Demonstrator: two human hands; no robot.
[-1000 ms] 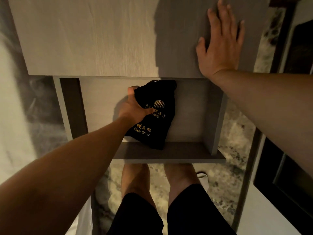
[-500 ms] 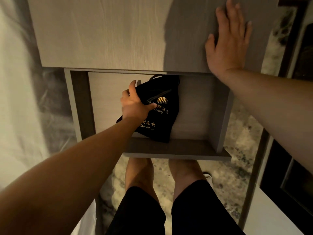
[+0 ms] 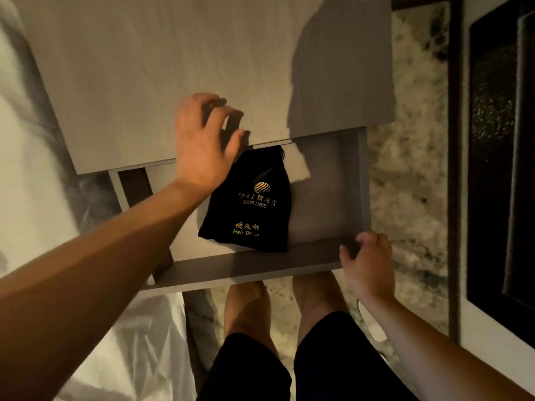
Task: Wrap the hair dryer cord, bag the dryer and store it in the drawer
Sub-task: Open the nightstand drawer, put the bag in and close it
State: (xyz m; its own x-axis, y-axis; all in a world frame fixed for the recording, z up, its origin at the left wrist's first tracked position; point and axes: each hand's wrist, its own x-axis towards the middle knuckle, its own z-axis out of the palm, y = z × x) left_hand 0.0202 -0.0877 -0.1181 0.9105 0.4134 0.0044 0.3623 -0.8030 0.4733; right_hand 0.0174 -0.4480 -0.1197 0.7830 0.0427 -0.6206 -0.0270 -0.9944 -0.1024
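A black drawstring bag [image 3: 249, 206] with gold print reading "Hair Dryer" lies flat inside the open grey drawer [image 3: 324, 198]. The dryer itself is hidden inside the bag. My left hand [image 3: 199, 143] hovers above the bag's upper left, over the edge of the tabletop, fingers spread and holding nothing. My right hand [image 3: 367, 264] is curled around the drawer's front right corner, fingers on the front panel [image 3: 249, 270].
The pale wooden top of the nightstand [image 3: 173, 68] overhangs the back of the drawer. White bedding [image 3: 26, 183] lies to the left. A dark framed panel [image 3: 498, 169] stands on the right. My legs and patterned carpet [image 3: 405, 183] are below the drawer.
My left hand has let go of the bag and lifted off it. My right hand has left the tabletop and come down to grip the drawer's front right corner.
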